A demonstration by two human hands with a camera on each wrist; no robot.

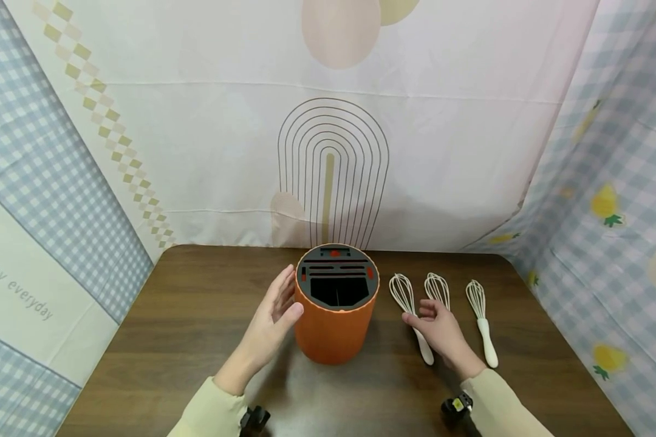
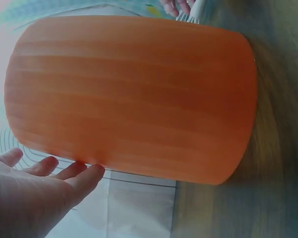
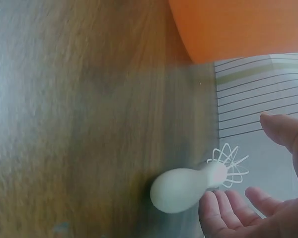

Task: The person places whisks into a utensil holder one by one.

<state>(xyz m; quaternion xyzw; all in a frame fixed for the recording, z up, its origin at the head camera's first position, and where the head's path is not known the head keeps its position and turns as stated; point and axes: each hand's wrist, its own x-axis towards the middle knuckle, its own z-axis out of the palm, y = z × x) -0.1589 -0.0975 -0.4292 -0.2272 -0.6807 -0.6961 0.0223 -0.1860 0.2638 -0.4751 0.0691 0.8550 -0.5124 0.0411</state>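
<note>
An orange utensil holder (image 1: 334, 337), with a dark slotted top (image 1: 336, 274), stands upright on the table. My left hand (image 1: 268, 326) is at its left side, fingers extended and fingertips right at the wall, as the left wrist view also shows. To the right lie three white whisks, heads toward the back: a left whisk (image 1: 423, 349), a middle whisk (image 1: 436, 286) and a right whisk (image 1: 487, 343). Over the middle whisk hovers my right hand (image 1: 443, 331), hiding its handle. In the right wrist view, thumb and fingers are spread beside a whisk handle (image 3: 176, 191).
The brown wooden table (image 1: 197, 340) ends at a pale patterned cloth (image 1: 224, 152) hung behind it. Blue checked cloth hangs at both sides. Small black devices sit at both wrists.
</note>
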